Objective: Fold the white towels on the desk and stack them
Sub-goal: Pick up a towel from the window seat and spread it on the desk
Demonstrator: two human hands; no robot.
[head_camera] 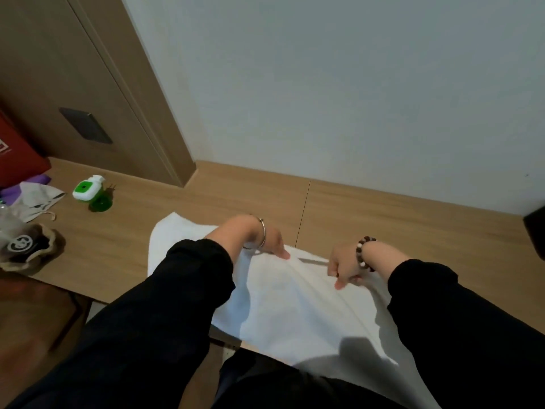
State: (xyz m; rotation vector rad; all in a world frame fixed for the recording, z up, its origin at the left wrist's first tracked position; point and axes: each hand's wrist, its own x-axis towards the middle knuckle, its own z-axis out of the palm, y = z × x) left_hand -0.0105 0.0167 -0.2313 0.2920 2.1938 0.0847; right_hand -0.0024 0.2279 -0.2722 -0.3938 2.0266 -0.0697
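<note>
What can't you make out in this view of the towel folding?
Head view only:
- The towel: its left part is behind the left sleeve.
- The left hand and right hand: whether they pinch or just press the towel; their backs hide the fingertips.
- The red box: cut off by the left edge, print unreadable.
- The dark object: cut off by the right edge, unidentifiable.

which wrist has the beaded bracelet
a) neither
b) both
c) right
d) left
c: the beaded bracelet is on the wrist of the right hand, which pinches the towel; the left wrist has only a thin bangle.
</note>
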